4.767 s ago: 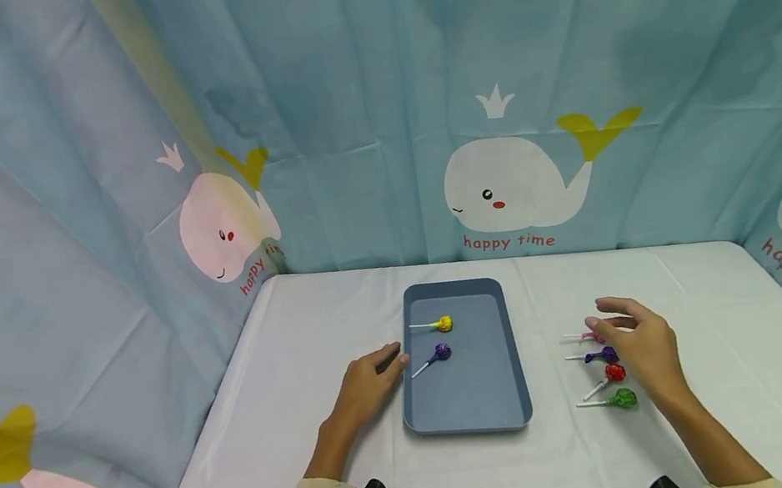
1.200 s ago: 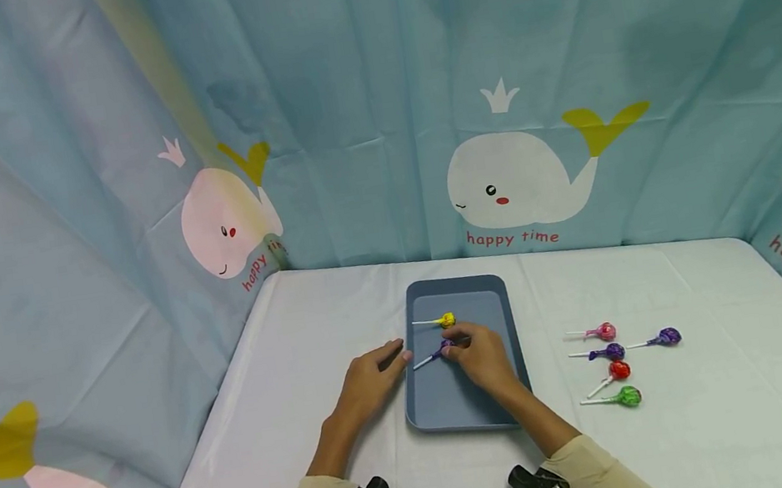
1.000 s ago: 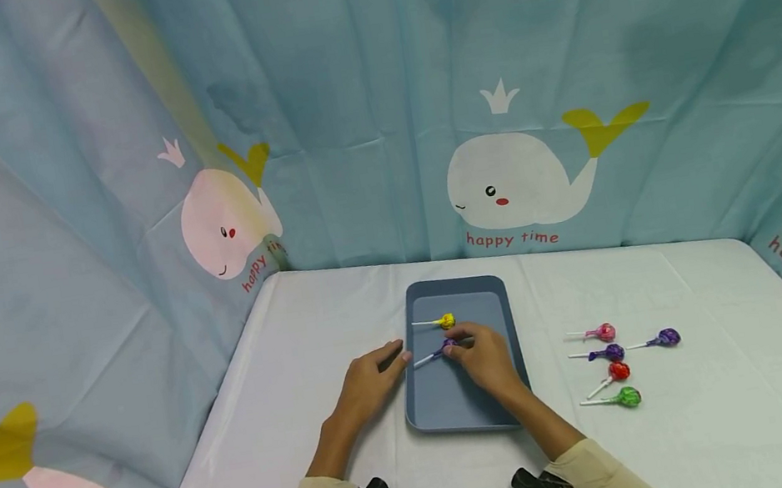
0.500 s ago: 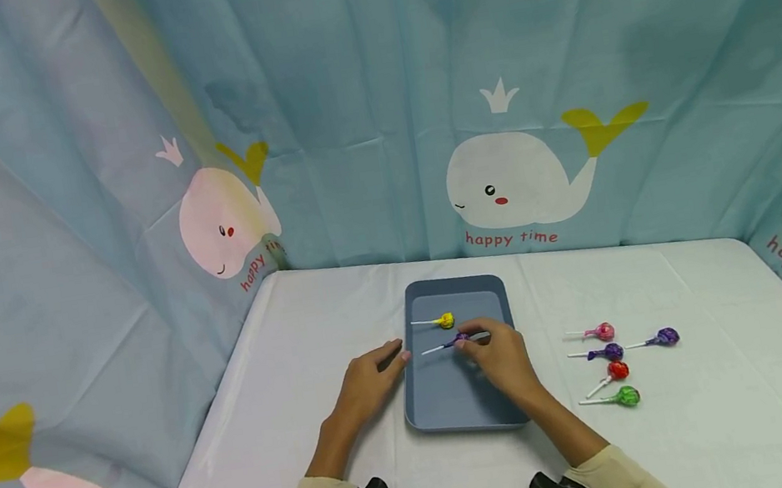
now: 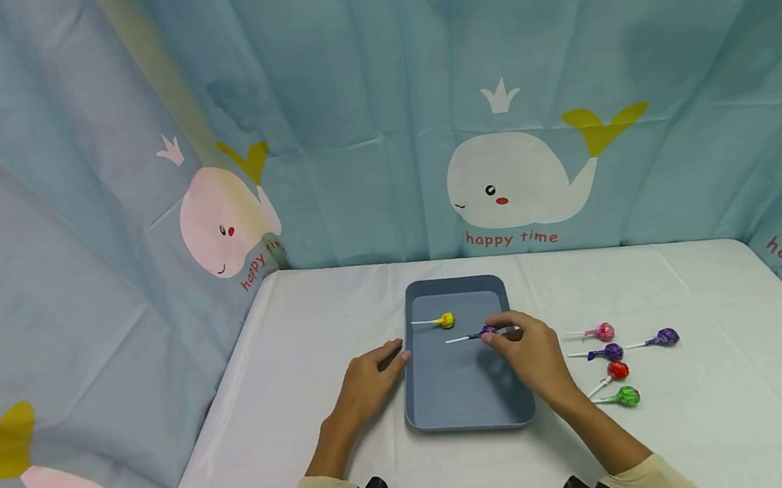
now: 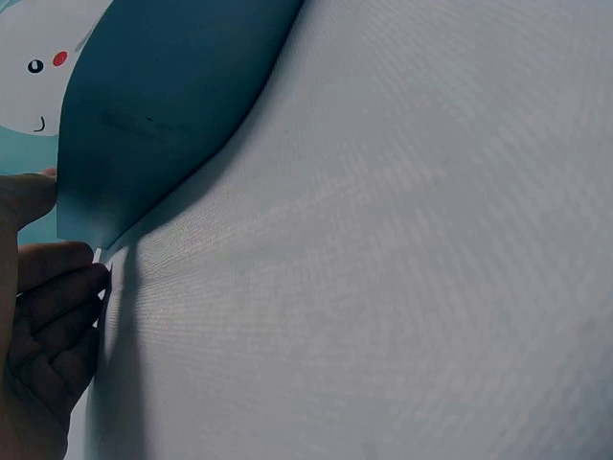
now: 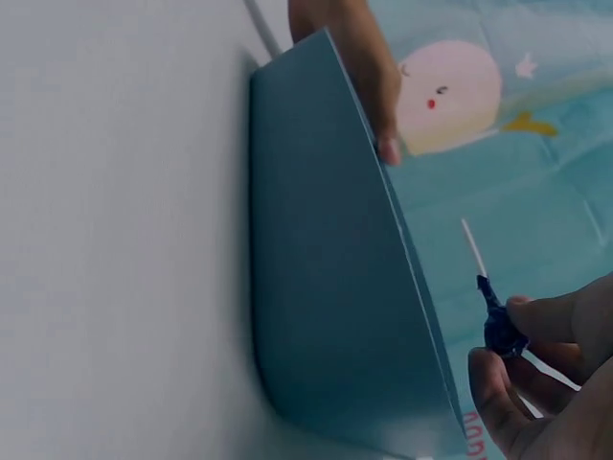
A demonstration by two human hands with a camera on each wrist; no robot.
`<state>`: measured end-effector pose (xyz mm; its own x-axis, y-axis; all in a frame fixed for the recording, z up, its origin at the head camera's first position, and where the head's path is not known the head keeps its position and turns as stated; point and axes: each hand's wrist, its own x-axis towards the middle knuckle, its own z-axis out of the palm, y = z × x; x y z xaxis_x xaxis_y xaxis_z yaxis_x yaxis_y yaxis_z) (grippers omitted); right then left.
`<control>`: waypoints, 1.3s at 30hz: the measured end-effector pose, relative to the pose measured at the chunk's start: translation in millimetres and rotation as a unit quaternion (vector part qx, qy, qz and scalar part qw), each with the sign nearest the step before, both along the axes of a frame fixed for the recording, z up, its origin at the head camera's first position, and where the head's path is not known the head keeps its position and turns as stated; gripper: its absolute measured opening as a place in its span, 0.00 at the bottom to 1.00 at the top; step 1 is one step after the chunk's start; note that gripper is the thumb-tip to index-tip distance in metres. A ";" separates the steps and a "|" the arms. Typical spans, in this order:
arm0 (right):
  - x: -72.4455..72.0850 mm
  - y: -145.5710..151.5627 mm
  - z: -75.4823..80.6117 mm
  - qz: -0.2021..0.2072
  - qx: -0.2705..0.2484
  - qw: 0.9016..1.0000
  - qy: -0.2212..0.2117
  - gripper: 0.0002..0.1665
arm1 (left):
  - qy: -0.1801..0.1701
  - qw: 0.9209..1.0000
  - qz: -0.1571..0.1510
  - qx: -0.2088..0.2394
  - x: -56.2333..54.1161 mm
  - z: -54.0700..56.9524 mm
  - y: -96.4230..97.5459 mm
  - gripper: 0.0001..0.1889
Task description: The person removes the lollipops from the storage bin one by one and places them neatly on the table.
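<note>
My right hand point(image 5: 534, 351) pinches a purple-wrapped lollipop point(image 7: 502, 331) by its head, its white stick pointing left, above the right part of the blue-grey tray point(image 5: 460, 402). In the right wrist view the lollipop is held higher than the tray's rim. My left hand point(image 5: 370, 384) touches the tray's left edge with thumb and fingers loosely bent. Inside the tray lies a yellow lollipop point(image 5: 445, 321), stick to the left.
Right of the tray lie a pink lollipop point(image 5: 605, 332), two purple lollipops, one nearer point(image 5: 612, 352) and one farther right point(image 5: 667, 337), a red lollipop point(image 5: 618, 370) and a green lollipop point(image 5: 628, 396). A whale-print curtain point(image 5: 354, 199) stands behind the white-covered table point(image 5: 325, 313).
My right hand left a purple lollipop at the far right of the row, then took the purple one from the tray and moved it rightward. The left hand stays put.
</note>
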<state>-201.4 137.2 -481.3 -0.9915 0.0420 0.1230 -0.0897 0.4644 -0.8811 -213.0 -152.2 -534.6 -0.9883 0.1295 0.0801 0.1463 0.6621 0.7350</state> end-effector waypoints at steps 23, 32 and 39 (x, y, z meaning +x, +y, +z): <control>21.1 76.5 6.6 -0.041 0.050 0.998 -0.005 0.18 | -0.005 1.000 0.000 0.004 0.9 1.6 0.2 0.32; 30.4 102.7 6.3 -0.071 0.078 0.994 -0.020 0.18 | -0.004 1.000 0.001 0.005 2.0 1.6 0.2 0.32; 38.5 126.3 5.6 -0.081 0.081 0.993 -0.038 0.22 | -0.004 1.000 0.001 0.004 1.4 1.5 1.2 0.31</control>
